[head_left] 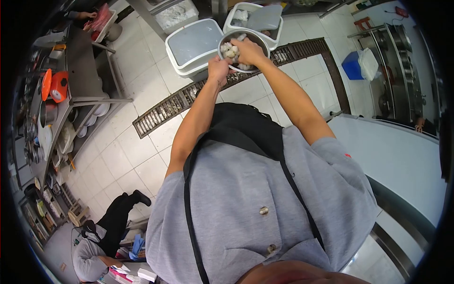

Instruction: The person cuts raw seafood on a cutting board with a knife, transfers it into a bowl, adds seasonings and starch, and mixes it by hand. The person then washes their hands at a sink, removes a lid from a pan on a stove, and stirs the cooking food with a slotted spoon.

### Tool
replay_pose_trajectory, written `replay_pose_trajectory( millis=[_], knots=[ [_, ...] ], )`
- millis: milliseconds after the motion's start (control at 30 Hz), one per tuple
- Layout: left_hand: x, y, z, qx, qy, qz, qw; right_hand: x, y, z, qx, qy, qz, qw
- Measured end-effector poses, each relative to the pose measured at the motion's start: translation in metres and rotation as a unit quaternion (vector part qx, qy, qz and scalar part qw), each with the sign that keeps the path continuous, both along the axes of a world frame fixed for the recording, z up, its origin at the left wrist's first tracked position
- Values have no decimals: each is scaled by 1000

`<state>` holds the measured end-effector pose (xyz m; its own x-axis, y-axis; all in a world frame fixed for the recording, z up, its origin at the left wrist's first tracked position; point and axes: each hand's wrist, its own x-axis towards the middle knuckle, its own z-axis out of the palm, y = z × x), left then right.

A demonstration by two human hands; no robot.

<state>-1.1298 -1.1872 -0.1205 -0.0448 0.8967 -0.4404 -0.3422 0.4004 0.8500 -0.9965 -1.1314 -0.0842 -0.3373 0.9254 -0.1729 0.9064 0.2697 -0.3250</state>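
A round metal bowl (pixel 266 43) holding several pale, whitish food pieces (pixel 229 51) is held out in front of me, over the floor and beside two white tubs. My left hand (pixel 219 70) grips the near left side of its rim. Reaching into the bowl, my right hand (pixel 249 51) has its fingers curled among the pale pieces; the fingertips are partly hidden. What the pieces are is too small to tell.
A white tub with a grey lid (pixel 196 40) stands left of the bowl; another tub (pixel 232 21) behind it is partly uncovered. A floor drain grate (pixel 165 111) runs below. Steel tables (pixel 87 61) line the left. A blue container (pixel 351 65) stands right. Another person (pixel 106 232) is at lower left.
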Motion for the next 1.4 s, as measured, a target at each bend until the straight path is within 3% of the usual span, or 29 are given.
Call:
replay_pose_trajectory(
  millis=[67, 133, 200, 267, 333, 400, 467, 600, 667, 700, 800, 867, 933, 1067, 1133, 1200, 1267, 1333, 1400],
  knots=[
    [-1, 1, -12, -52, -17, 18, 998, 0, 4, 1, -13, -27, 20, 999],
    [-6, 8, -22, -53, -13, 22, 998, 0, 4, -1, 84, -9, 7, 996],
    [-7, 7, -15, -52, -34, 14, 998, 4, 6, 7, 56, -8, 38, 998],
    [-6, 7, -3, -42, -29, 21, 998, 13, 12, 19, 30, 85, 40, 995],
    [-5, 4, 13, -15, -14, -21, 1000, 12, 20, 6, 25, 58, 28, 998],
    [-3, 5, 13, 2, 16, -35, 999, 2, 22, -10, -58, 33, -14, 998],
    [-4, 8, 5, -18, 14, -34, 999, -4, 15, -16, -21, 61, -54, 996],
    [-11, 16, -17, -46, -27, -26, 998, 1, 13, 1, 63, 4, -36, 997],
    [-13, 14, -15, -50, -39, -26, 998, 6, 24, 4, 23, 65, 56, 996],
    [-14, 13, -12, -50, -32, -23, 998, 8, 26, 23, -50, 119, 57, 990],
    [-13, 9, -1, -46, -25, -33, 998, 21, 35, 10, -8, 152, 70, 986],
    [-11, 12, -2, -27, -15, -35, 999, 13, 34, -6, -5, 141, 73, 987],
    [-11, 10, 5, -22, -13, -45, 999, -1, 30, -10, -69, 48, 13, 996],
    [-20, 16, -7, -50, -8, -32, 998, -2, 30, -5, -5, 4, 10, 1000],
    [-21, 17, -12, -44, -4, -34, 998, 3, 26, 13, 41, 21, 43, 998],
    [-20, 17, -11, -41, -6, -30, 999, 6, 29, 42, -112, 116, 50, 986],
    [-17, 20, -4, -33, -8, -30, 999, 14, 32, 28, -96, 128, 81, 984],
    [-13, 20, 8, -23, -24, -43, 999, 4, 22, 21, -33, -36, 18, 999],
    [-14, 22, 6, -22, 3, -58, 998, -4, 21, 6, -43, -44, 14, 998]
  ],
)
